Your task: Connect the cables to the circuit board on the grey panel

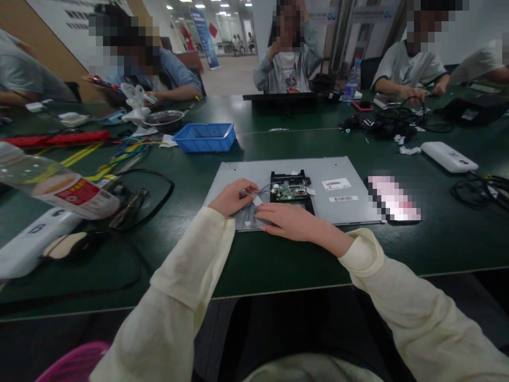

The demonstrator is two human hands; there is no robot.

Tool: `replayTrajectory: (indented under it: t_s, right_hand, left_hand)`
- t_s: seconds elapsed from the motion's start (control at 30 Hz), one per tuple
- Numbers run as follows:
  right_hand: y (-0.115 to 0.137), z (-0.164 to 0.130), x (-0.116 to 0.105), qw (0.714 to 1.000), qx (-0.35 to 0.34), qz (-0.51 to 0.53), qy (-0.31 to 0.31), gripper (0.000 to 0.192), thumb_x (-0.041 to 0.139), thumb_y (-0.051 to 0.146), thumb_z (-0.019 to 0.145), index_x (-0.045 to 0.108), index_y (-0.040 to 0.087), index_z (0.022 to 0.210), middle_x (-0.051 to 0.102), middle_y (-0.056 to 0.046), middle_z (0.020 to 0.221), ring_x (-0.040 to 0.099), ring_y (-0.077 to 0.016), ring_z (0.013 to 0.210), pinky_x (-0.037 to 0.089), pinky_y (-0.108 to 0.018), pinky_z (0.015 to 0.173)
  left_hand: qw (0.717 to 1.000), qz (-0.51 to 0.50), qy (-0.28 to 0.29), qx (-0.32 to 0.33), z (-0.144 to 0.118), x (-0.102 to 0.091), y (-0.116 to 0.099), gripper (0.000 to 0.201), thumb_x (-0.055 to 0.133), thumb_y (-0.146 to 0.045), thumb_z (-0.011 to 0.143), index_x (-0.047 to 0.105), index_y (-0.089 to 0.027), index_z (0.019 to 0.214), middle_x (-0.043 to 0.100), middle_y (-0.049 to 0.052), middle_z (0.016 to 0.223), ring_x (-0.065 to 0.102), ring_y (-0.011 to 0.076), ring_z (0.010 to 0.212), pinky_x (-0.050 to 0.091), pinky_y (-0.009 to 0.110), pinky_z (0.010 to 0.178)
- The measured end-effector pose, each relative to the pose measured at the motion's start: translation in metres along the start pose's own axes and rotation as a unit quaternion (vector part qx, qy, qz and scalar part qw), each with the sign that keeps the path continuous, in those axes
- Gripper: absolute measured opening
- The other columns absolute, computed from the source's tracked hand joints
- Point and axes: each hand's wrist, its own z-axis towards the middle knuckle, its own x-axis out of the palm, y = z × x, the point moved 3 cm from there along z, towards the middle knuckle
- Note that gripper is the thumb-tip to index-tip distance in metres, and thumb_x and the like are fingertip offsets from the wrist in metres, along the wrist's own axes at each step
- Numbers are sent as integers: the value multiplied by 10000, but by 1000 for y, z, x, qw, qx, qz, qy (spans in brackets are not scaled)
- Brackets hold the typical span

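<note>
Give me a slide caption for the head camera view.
Both hands press on a grey panel beside its circuit board.

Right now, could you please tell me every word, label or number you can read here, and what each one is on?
None can be read for certain.
Two white stickers on the grey panel: print too small.
Red label on the bottle: blurred.
Mark on the white case: unclear.
Blue banner and wall signs: too far away.
The phone is blurred out.
</note>
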Motion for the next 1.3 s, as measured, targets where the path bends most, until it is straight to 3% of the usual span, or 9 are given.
replayTrajectory:
  t_s: [0.33, 0.7, 0.9, 1.03, 1.17, 1.3]
  right_hand:
    - [2, -1, -6, 1000, 14, 1, 10, 284, 407, 285, 958, 573, 144, 1140, 618, -121, 1162, 580, -224, 1079, 483, -363, 879]
    - [2, -2, -9, 998, 59, 10, 24, 252, 399, 280, 968, 609, 159, 1034, 664, -96, 1023, 604, -207, 950, 424, -306, 776]
    - [3, -3, -13, 996, 76, 15, 33, 256, 397, 283, 969, 625, 171, 1001, 670, -83, 991, 608, -189, 915, 417, -287, 756]
    - [3, -4, -12, 997, 73, 9, 32, 271, 390, 280, 970, 630, 163, 1012, 670, -92, 1009, 608, -193, 934, 428, -288, 767]
    - [3, -4, -14, 998, 60, 5, 1, 271, 397, 270, 963, 628, 170, 1062, 663, -94, 1060, 603, -199, 978, 447, -309, 803]
    - [-11, -8, -30, 992, 85, -9, -89, 303, 379, 264, 962, 615, 187, 1136, 646, -83, 1145, 581, -203, 1050, 448, -341, 874]
  left_hand:
    - [996, 72, -46, -18, 1, -3, 9, 229, 509, -314, 817, 586, -169, 976, 553, 57, 950, 573, 195, 872, 457, 359, 855]
    - [990, 109, -78, -34, 1, -1, 17, 152, 495, -239, 807, 576, -172, 916, 543, 56, 920, 576, 191, 846, 462, 339, 827]
    - [990, 54, -110, -75, 0, 0, 21, 182, 507, -311, 804, 593, -172, 884, 580, 48, 887, 582, 183, 809, 469, 330, 786]
    - [990, -17, -100, -99, -1, 0, 25, 224, 557, -363, 773, 613, -178, 885, 614, 28, 826, 584, 174, 780, 478, 304, 743]
    - [988, -63, -88, -106, -1, -2, 24, 217, 569, -368, 764, 638, -176, 838, 636, 15, 754, 584, 161, 721, 475, 290, 722]
    - [974, -84, -153, -142, 1, -6, 28, 200, 578, -354, 751, 644, -176, 816, 658, 16, 768, 590, 160, 709, 477, 285, 704]
